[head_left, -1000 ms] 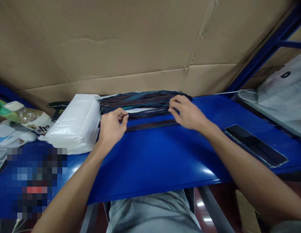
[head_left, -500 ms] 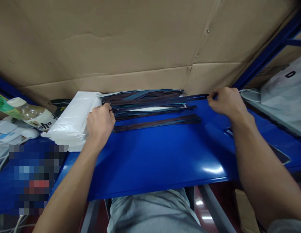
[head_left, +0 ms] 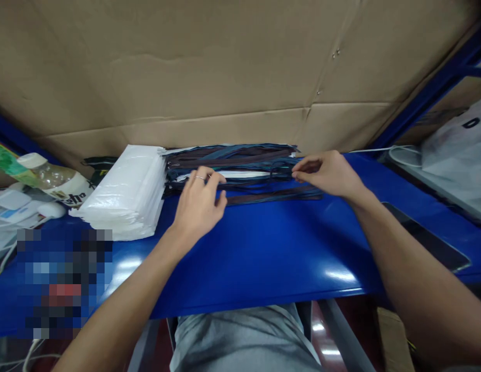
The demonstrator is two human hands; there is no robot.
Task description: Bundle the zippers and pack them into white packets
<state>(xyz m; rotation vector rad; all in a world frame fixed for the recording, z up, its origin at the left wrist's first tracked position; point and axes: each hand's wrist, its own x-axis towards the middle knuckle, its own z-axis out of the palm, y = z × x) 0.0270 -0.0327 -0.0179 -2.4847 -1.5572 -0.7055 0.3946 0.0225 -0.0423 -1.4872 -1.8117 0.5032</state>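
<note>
At centre, the left hand, fingers loosely parted, and right hand, fingers nearly closed, partly cover dark strips; white stack centre-left.

I can't tell if right hand grips strips | phone part-hidden by right forearm | bag cut off | lower-left patch pixelated

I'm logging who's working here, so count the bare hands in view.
2: the left hand at the dark strips, right of the white stack; the right hand near their right end.
</note>
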